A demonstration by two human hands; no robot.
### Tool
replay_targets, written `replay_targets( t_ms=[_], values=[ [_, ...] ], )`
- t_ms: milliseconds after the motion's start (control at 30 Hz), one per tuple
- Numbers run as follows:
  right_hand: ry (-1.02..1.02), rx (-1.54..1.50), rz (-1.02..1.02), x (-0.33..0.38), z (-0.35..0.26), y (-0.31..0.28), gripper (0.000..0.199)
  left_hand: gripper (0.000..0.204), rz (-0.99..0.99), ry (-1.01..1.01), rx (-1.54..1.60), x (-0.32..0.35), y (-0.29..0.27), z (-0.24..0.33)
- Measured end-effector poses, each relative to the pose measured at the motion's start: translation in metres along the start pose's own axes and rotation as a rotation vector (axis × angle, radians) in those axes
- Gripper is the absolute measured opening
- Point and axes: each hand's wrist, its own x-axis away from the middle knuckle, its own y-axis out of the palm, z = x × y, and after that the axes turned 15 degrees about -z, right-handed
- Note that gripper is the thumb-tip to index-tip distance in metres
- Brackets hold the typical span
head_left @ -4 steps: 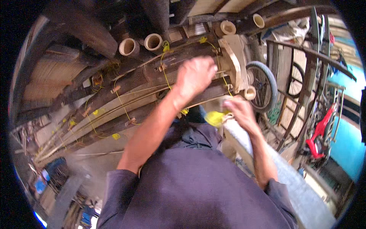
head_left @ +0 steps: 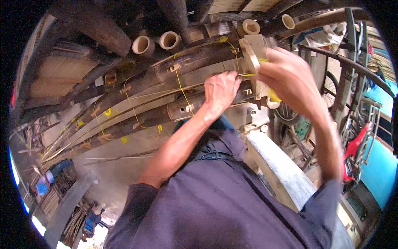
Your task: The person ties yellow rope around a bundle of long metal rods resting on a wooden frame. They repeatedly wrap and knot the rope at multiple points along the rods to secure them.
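My left hand (head_left: 222, 92) is closed, its fingertips pinching a taut yellow string (head_left: 248, 75) between two long dark bamboo poles (head_left: 147, 117). The string runs right, towards my right hand (head_left: 288, 79), which is smeared by motion in front of the pale wooden end piece (head_left: 250, 58). A loose yellow bundle of string (head_left: 273, 95) hangs below the right hand's fingers, which seem closed around it. More yellow strings (head_left: 181, 85) cross between the poles, tied at small wooden pegs (head_left: 189, 108). Part of the end piece is hidden behind the right hand.
Cut bamboo tube ends (head_left: 169, 40) stick out along the far side. A pale plank (head_left: 286, 170) lies at my right. Beyond stand a bicycle wheel (head_left: 329, 89), a dark wooden frame (head_left: 348, 62) and a red bicycle frame part (head_left: 356, 141). Sticks (head_left: 74, 222) lie at lower left.
My right hand has swung up and right with the yellow string, from beside the plank to the end piece. My left hand has moved slightly down and right onto the string.
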Motion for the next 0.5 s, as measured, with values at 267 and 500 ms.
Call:
replay_targets(
  t_ms=[267, 500],
  values=[
    [0.144, 0.048, -0.577, -0.144, 0.114, 0.068, 0.041, 0.016, 0.115, 0.027, -0.046, -0.012, 0.015, 0.011],
    [-0.349, -0.975, 0.193, 0.001, 0.007, 0.117, 0.030, 0.017, 0.078, -0.110, -0.034, -0.002, 0.014, 0.005]
  ],
)
